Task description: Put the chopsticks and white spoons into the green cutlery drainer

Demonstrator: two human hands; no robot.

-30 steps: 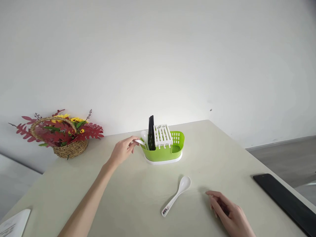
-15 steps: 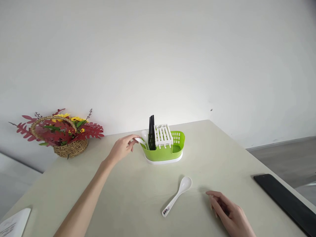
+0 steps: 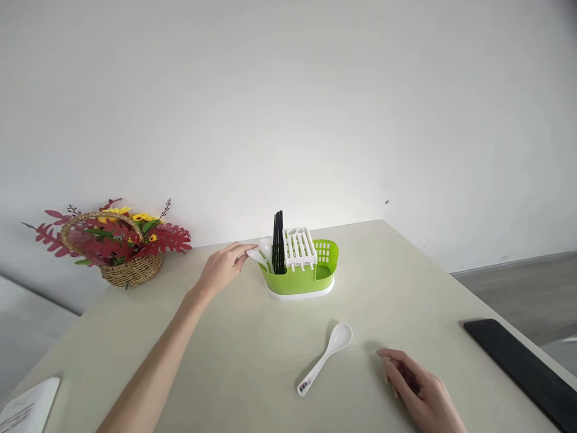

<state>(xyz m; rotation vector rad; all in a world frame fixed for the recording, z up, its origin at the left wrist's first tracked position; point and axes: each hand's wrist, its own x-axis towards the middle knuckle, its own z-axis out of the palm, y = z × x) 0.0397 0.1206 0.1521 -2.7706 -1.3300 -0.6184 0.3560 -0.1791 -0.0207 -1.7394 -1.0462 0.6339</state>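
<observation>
My left hand [image 3: 228, 264] pinches a white spoon [image 3: 256, 257] by its bowl end, at the left end of the green cutlery holder [image 3: 288, 282]. That spoon leans outward over the rim, its lower part inside. Beside it a second white spoon [image 3: 266, 248] stands in the holder, next to a bundle of black chopsticks [image 3: 278, 243]. A third white spoon [image 3: 328, 355] lies on the table, bowl pointing away to the right. To its right, my right hand [image 3: 417, 385] rests with fingers curled and thumb against them; I see nothing held.
A white slotted rack [image 3: 299, 248] sits on the holder. At the back left stands a wicker basket [image 3: 130, 272] of artificial flowers. A black phone-like slab [image 3: 518, 367] lies along the right edge, a white object [image 3: 31, 406] at the near left. The wall borders the table's back.
The spoon in my left hand has shifted slightly and shows more of its bowl, with the hand a touch farther from the holder. My right hand stays in place.
</observation>
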